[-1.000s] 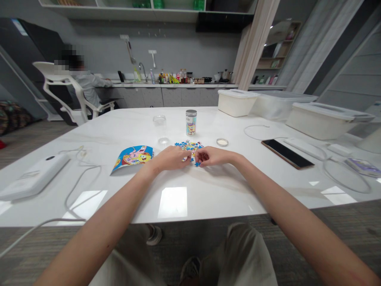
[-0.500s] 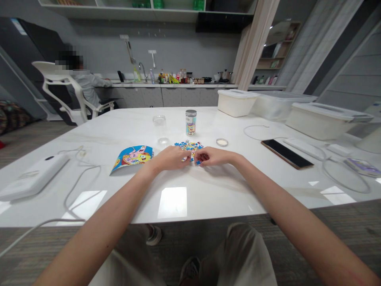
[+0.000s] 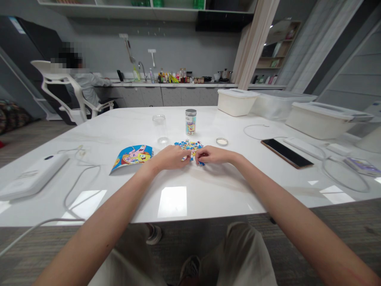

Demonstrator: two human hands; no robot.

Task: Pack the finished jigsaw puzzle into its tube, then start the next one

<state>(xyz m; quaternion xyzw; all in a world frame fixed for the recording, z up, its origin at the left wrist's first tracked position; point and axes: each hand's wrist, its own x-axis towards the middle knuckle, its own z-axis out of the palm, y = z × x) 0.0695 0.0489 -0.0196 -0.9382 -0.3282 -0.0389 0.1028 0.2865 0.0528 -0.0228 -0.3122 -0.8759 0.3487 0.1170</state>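
Observation:
A small heap of blue, yellow and white puzzle pieces (image 3: 187, 145) lies on the white table (image 3: 205, 190) between my hands. At the heap's near left edge my left hand (image 3: 171, 157) is closed, its thumb and fingers pinched together; whatever they hold is too small to make out. My right hand (image 3: 213, 154) rests on the right side with curled fingers, pinching a blue puzzle piece (image 3: 202, 163) low at the table. Left of my left hand lies a curved picture sheet (image 3: 132, 157) with cartoon figures. Behind the heap stands a cartoon-printed can (image 3: 191, 122).
A clear jar (image 3: 159, 129) stands left of the can, and a round lid (image 3: 222, 142) lies right. Further right are a phone (image 3: 285, 153), cables and storage boxes (image 3: 324, 121). A white device (image 3: 34, 176) sits at left. A person (image 3: 86, 85) sits behind.
My right fingertips have shifted slightly, and the blue piece under them shows a little further right. My left hand has hardly moved.

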